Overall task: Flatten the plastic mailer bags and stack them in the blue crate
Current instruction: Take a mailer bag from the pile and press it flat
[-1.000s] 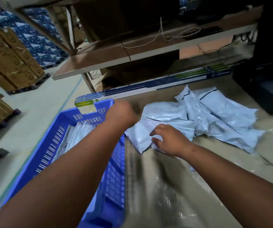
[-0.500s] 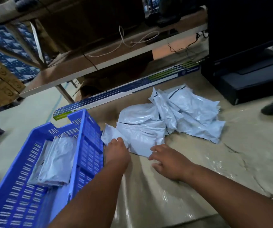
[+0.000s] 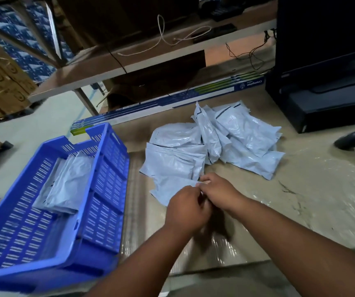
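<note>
Hands meet at the near edge of a grey mailer bag [image 3: 170, 187] on the tabletop [image 3: 300, 211]: I see left hand [image 3: 186, 211] and right hand [image 3: 219, 192] both pinching it (fingertips blurred). Unsorted pile [image 3: 232, 138] lies behind; flattened bags [image 3: 65, 183] sit inside the blue crate [image 3: 106, 202]

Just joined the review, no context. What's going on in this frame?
A person is sorting grey plastic mailer bags at a packing table. Both hands, left hand and right hand, meet at the near edge of the nearest mailer and appear to pinch it. It lies at the front of a loose pile of mailers on the table. The blue crate, left of the pile, already holds a few flattened mailers.
</note>
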`<action>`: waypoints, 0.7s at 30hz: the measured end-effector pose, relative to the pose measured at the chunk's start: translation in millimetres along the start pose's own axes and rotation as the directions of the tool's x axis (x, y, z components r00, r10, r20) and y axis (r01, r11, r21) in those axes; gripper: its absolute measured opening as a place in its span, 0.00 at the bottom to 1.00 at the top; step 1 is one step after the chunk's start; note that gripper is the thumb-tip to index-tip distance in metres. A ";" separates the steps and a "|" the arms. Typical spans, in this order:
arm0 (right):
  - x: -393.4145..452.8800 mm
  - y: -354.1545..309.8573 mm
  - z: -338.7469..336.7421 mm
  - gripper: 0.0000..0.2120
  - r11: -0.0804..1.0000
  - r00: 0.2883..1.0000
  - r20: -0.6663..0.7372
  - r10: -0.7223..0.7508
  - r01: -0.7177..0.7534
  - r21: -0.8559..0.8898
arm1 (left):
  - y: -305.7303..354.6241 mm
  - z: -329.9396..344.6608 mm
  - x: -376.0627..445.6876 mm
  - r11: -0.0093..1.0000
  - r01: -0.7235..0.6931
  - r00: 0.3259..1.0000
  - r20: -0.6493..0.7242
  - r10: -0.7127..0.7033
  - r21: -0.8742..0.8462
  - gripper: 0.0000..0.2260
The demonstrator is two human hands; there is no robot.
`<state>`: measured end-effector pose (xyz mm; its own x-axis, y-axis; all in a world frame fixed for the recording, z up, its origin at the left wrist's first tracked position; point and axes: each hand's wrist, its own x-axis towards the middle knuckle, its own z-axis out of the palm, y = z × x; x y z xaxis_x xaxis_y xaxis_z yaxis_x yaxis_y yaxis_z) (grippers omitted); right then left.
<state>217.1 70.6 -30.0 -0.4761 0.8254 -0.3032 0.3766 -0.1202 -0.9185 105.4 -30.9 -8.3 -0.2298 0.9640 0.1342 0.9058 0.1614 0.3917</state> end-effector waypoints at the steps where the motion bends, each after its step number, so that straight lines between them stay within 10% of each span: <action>1: 0.7 6.9 -7.4 0.12 0.993 1.000 -0.008 -0.020 0.019 -0.115 | 3.3 3.8 -4.9 0.998 -0.026 1.000 0.004 0.026 -0.049 0.11; 8: -15.9 53.6 -72.5 0.08 0.905 0.970 0.235 -0.063 0.155 -0.396 | -22.9 21.6 -25.4 0.949 -0.260 0.965 0.009 0.262 0.180 0.17; 14: -36.2 63.1 -110.5 0.13 0.762 0.987 0.015 -0.163 0.135 -0.634 | 5.7 57.8 -45.6 0.918 -0.239 0.969 0.134 0.207 0.316 0.27; 18: -60.8 50.3 -94.1 0.18 0.454 0.797 0.079 -0.599 0.419 -0.786 | 26.6 60.8 -36.1 0.899 -0.247 0.969 0.112 0.221 0.362 0.28; 21: -62.9 51.0 -74.0 0.22 0.432 0.752 0.264 -0.603 0.587 -0.685 | 35.7 74.4 -34.9 0.930 -0.305 0.952 0.074 0.296 0.206 0.25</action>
<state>325.1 53.4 -39.0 -0.7956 0.5478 0.2589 0.4277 0.8104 -0.4005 172.3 -43.0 -66.8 0.0758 0.9814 0.1762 0.9856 -0.1006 0.1361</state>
